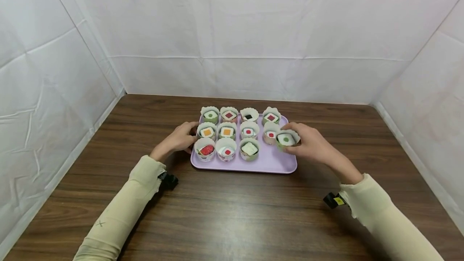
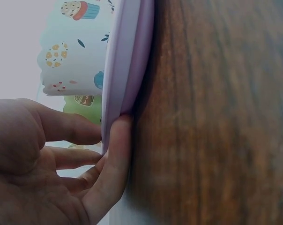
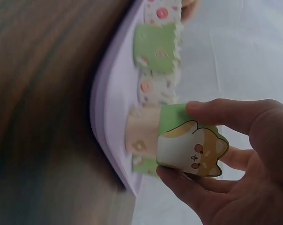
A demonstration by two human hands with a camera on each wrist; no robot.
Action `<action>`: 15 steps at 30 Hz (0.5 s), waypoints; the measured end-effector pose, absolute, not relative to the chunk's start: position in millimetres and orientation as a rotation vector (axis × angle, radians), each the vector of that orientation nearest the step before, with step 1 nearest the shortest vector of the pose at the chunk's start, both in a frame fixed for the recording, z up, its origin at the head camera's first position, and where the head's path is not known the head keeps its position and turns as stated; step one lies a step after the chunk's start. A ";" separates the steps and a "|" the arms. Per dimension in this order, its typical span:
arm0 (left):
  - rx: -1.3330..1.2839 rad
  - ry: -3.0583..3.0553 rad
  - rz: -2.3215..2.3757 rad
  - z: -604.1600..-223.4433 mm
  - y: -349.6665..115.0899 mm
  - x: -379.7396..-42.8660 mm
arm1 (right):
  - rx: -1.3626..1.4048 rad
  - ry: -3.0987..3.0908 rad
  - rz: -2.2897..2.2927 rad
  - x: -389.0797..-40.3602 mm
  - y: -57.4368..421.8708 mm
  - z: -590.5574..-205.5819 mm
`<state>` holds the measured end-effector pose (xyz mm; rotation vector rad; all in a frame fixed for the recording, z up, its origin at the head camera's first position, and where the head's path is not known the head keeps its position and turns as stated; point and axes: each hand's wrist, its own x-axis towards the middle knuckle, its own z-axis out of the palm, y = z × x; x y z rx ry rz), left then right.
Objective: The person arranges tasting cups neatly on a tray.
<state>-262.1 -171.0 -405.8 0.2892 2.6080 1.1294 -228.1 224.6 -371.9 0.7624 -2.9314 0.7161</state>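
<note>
My right hand [image 1: 309, 142] holds a green paper baking cup [image 3: 190, 145] with a cartoon dog on its side, thumb and fingers around it. In the head view this cup is over the tray's right side, and a white piece with a green centre sits in it. At the left edge of a lilac tray [image 1: 268, 162], my left hand [image 1: 180, 137] pinches the rim [image 2: 118, 70] between its fingers. Several paper cups stand in rows on the tray, among them one with a red piece [image 1: 206, 150] and one with a plain pale piece [image 1: 249, 148].
The tray lies on a dark wooden table [image 1: 232, 212]. White sheeting [image 1: 253, 31] hangs behind the table and along both sides. A black wrist camera [image 1: 168, 181] is on the left sleeve, another [image 1: 330, 200] on the right.
</note>
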 end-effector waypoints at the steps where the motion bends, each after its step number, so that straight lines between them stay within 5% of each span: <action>1: 0.288 2.610 1.128 -405.8 -171.0 -261.9 | 0.773 -2.932 0.716 -227.1 221.5 -374.5; 15: 0.285 2.611 1.129 -405.5 -170.3 -261.6 | 0.848 -2.922 0.680 -213.5 190.1 -394.0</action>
